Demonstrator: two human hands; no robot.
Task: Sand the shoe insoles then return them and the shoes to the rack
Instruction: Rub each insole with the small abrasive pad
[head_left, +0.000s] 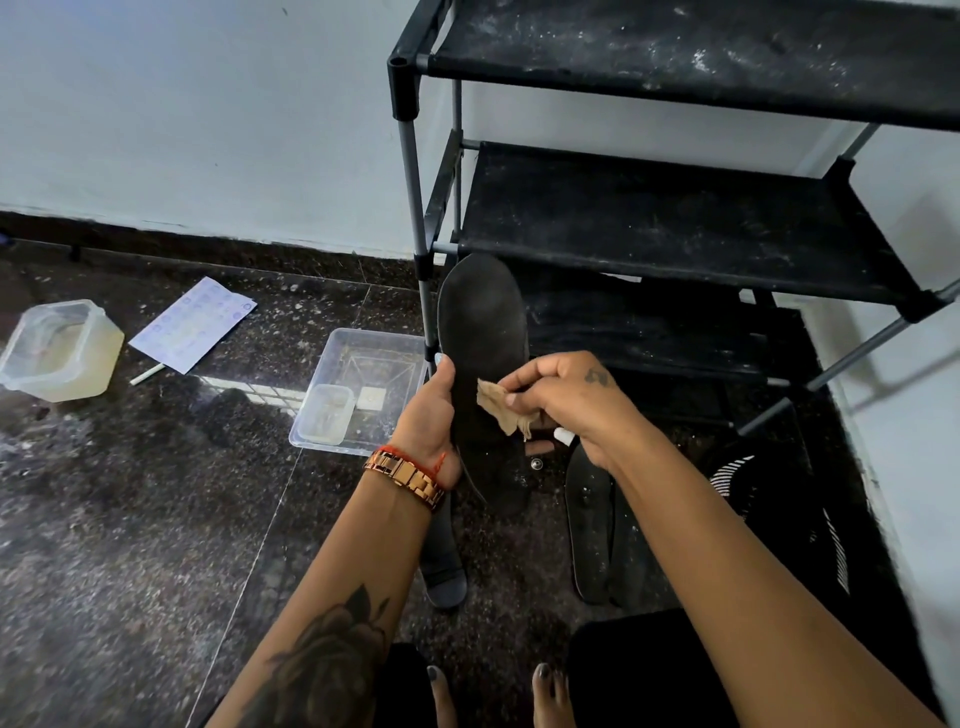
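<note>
At the far left a translucent tub with cloudy liquid stands on the dark speckled floor, with a printed sheet and a small white stick lying just beside it. Further right sits a clear tray holding a smaller container. The left hand, with a gold watch and red thread at its wrist, grips the edge of a black insole held upright in front of the rack's lowest shelf. The right hand pinches a tan scrap of sandpaper against the insole's face. Below it more black insoles lie on the floor, near a black shoe with white stripes. The dusty black shoe rack stands at right against the wall.
</note>
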